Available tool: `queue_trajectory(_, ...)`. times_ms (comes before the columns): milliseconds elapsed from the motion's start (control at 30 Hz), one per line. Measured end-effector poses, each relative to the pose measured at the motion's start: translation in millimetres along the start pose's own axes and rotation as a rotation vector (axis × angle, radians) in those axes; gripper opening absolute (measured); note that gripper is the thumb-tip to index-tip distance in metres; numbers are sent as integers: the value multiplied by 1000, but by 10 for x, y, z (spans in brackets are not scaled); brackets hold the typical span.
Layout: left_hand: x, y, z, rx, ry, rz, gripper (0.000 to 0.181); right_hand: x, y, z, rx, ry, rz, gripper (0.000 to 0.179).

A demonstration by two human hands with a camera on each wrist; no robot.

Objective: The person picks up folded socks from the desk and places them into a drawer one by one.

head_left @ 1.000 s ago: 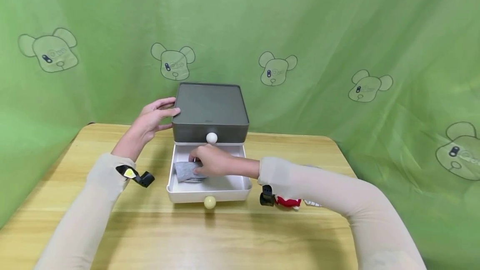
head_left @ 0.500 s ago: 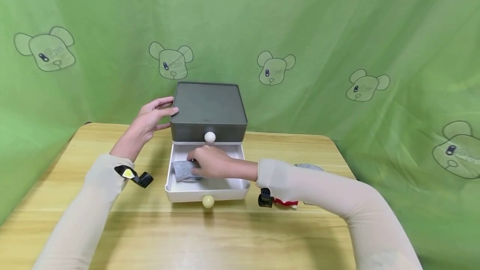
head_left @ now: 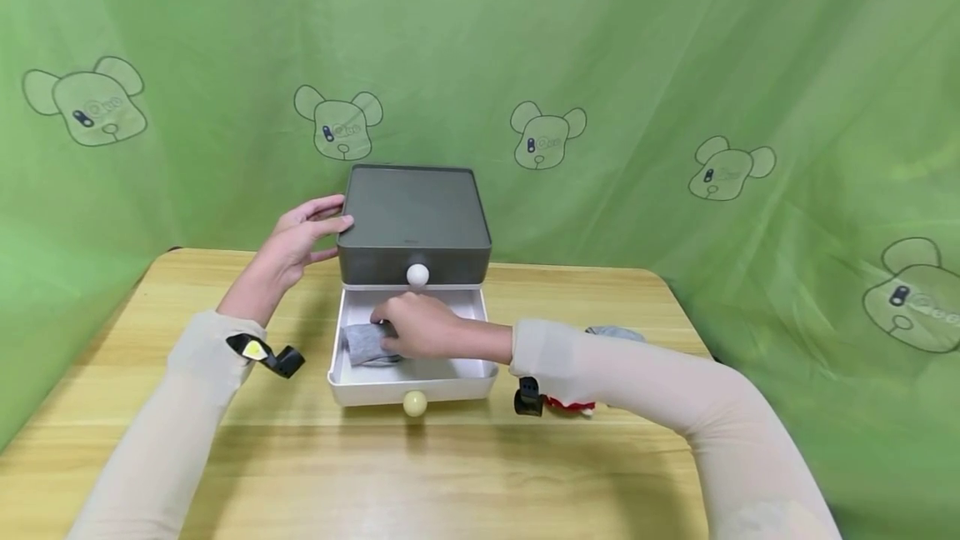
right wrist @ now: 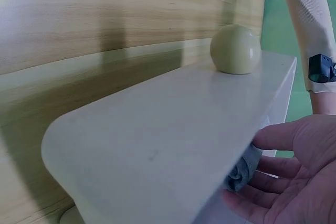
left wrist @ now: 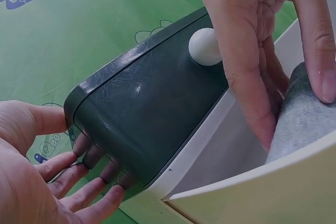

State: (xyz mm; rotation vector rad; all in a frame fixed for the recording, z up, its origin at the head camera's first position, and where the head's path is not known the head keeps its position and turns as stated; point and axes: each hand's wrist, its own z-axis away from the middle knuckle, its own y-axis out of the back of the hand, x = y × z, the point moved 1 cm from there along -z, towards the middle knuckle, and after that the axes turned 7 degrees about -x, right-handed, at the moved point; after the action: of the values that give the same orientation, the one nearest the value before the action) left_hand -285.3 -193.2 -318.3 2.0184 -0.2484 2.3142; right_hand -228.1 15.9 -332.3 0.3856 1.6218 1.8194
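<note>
A folded grey knit sock [head_left: 365, 346] lies at the left of the pulled-out white drawer [head_left: 442, 369]. My right hand [head_left: 426, 325] reaches into the drawer and holds the sock between thumb and fingers. In the left wrist view, the thumb presses on the near side of the sock [left wrist: 307, 124]; the fingers go behind it. My left hand [head_left: 291, 242] rests against the left side of the dark grey drawer cabinet [head_left: 416, 207], its fingers fairly straight and its thumb at the top edge. The drawer's front partly hides the sock [right wrist: 244, 171] in the right wrist view.
The upper drawer, with a white round knob [head_left: 417, 275], is closed. A pale yellow knob [head_left: 415, 403] sits on the lower drawer front. On the wooden table [head_left: 375, 482], a red and white item [head_left: 570, 405] and a grey cloth [head_left: 615, 332] are partly hidden by the right sleeve.
The whole head view has shifted slightly. Both hands keep nearly the same places, the right one staying at the grey sock in the drawer.
</note>
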Motion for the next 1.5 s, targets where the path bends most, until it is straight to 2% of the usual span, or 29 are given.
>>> queue_trajectory(167,-9,-7,-7,-8,-2,6,66,-3,77,17,14,33,-29,24)
queue_trajectory(400,2,0,0,-2,-5,-1,67,-2,289,133,-11,61,-146,36)
queue_trajectory(600,-3,-1,-11,-11,7,17,68,180,553,431,81,123,-276,34)
queue_trajectory(800,7,-1,1,-22,10,8,69,562,896,853,185,137,-425,32)
queue_trajectory(967,13,27,11,-29,10,-7,70,927,1056,1175,226,62,-482,33)
queue_trajectory(1200,7,70,32,-41,12,15,71,1563,1068,1512,228,-120,-516,35)
queue_trajectory(1300,8,90,45,-42,13,36,73,1832,1031,1619,192,-190,-511,35)
queue_trajectory(1500,16,133,78,-33,8,72,75,2296,876,1808,53,-280,-523,40)
